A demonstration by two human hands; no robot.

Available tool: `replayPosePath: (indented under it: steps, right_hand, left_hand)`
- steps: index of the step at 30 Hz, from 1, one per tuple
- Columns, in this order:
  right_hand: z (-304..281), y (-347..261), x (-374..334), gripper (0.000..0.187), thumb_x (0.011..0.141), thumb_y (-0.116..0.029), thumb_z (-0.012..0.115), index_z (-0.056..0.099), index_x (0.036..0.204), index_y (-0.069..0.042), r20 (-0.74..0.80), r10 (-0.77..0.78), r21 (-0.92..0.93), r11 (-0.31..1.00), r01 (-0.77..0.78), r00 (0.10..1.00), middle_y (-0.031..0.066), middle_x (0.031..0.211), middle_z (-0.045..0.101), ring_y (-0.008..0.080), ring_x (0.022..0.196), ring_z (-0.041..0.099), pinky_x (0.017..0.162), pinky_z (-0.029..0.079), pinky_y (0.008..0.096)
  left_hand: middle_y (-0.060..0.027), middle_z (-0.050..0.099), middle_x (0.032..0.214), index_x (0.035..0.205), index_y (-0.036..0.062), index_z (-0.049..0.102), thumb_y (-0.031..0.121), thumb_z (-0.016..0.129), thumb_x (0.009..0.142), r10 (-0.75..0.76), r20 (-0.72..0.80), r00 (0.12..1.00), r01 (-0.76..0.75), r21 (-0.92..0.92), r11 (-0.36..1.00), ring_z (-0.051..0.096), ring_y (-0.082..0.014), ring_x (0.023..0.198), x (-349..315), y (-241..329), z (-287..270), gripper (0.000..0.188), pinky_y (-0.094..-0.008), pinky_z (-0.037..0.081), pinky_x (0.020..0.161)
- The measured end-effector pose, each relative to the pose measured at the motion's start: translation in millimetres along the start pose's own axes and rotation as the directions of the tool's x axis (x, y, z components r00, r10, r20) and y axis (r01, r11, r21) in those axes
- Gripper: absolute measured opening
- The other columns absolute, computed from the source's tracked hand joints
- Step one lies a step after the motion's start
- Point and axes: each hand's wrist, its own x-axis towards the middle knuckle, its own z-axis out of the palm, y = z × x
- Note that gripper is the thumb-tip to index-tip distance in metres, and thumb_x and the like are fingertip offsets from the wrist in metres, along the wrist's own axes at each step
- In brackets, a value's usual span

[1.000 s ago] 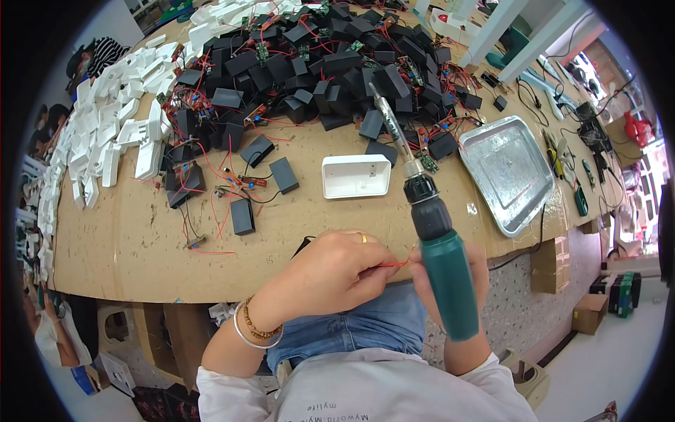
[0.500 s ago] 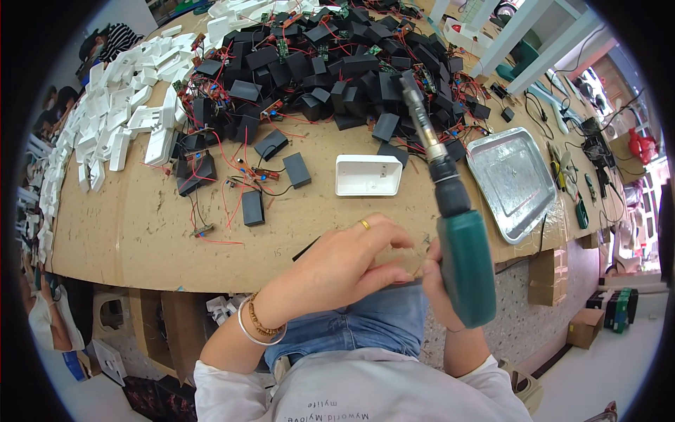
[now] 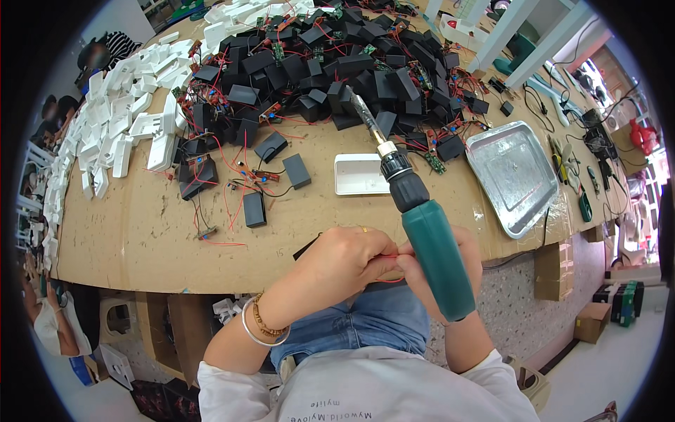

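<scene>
left hand (image 3: 342,257): mine; thumb n fingertips pinched tog, no gap i can see, red wire (image 3: 389,257) betw them.
right hand (image 3: 415,276): curled round tool (image 3: 439,260) n mostly hidden behind it; thumb n fingertip nipped in by wire too, can't tell how firm.
wire: where my hands meet, just at front edge of bench (image 3: 140,239).
pinch: best kept light n close to wire end, i'd say, so it doesn't bend or slip.
tip (image 3: 363,112): points up n away, over black heap (image 3: 295,69); prob hot, so best kept clear of fingers, wire n plastic.
wrist: small turns only, imo, since tool swings w/ right hand.
tool: 1.
wire in fingers: 1 for sure; a red bit shows just below, can't tell if same one.
white case (image 3: 361,174) on its own: 1, hollow side up, partly behind tool.
black boxes (image 3: 297,171) set apart nearer me: 3.
loose board (image 3: 205,233): 1, front left.
black heap count: too jumbled, no exact no.
white heap (image 3: 121,155): lots, overlapping, can't count.
tray (image 3: 512,179): 1, metal, on right.
yellow-handled pliers (image 3: 562,171): 1 pr, right of tray.
dark bit (image 3: 307,247) by left wrist: 1, half hidden, can't tell what.
on left arm n hand: 1 ring (image 3: 365,229), 1 bangle (image 3: 245,325), 1 bead bracelet (image 3: 260,322).
</scene>
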Motion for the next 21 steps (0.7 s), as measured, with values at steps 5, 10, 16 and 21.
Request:
replayPosePath:
  steps: [5,10,16,21]
  right_hand:
    - [3,-3,1,0.038,0.078,0.007,0.068,0.05,0.111,0.001,-0.038,0.003,0.07,0.998,-0.001,0.999,0.0061,0.087,0.062,0.0119,0.076,0.061,0.07,0.049,0.026]
    - [3,15,-8,0.042,0.077,0.001,0.073,0.052,0.113,0.0,-0.134,0.147,0.051,0.989,-0.142,0.98,0.0077,0.093,0.061,0.0138,0.085,0.061,0.075,0.049,0.0257]
    - [-6,10,2,0.024,0.078,0.001,0.069,0.06,0.1,-0.003,-0.159,0.157,-0.068,0.983,-0.17,0.975,0.0069,0.09,0.059,0.0192,0.08,0.058,0.074,0.046,0.0323]
    - [0,13,0,0.018,0.078,0.0,0.067,0.062,0.095,-0.004,-0.222,0.244,0.067,0.97,-0.235,0.944,0.0065,0.088,0.059,0.0209,0.077,0.057,0.073,0.045,0.0339]
  left_hand:
    - [-0.0129,0.066,0.074,0.085,0.0017,0.065,0.018,0.069,0.084,-0.097,0.009,0.995,0.098,-0.102,0.99,0.064,-0.0289,0.067,0,11,-3,0.017,-0.0363,0.052,0.063]
    - [-0.0099,0.066,0.074,0.088,0.0023,0.067,0.01,0.071,0.081,-0.151,-0.076,0.986,0.132,-0.219,0.967,0.063,-0.0241,0.062,-4,-3,-3,0.011,-0.0324,0.05,0.058]
    - [-0.0091,0.066,0.099,0.087,0.0015,0.066,0.008,0.071,0.081,0.028,-0.341,0.94,0.08,0.299,0.951,0.062,-0.0225,0.072,15,-34,-7,0.01,-0.0305,0.048,0.061]
    - [-0.0142,0.059,0.119,0.084,0.0032,0.065,0.013,0.071,0.082,0.112,-0.409,0.906,0.091,0.445,0.891,0.053,-0.0349,0.107,39,-59,11,0.012,-0.0423,0.044,0.087]
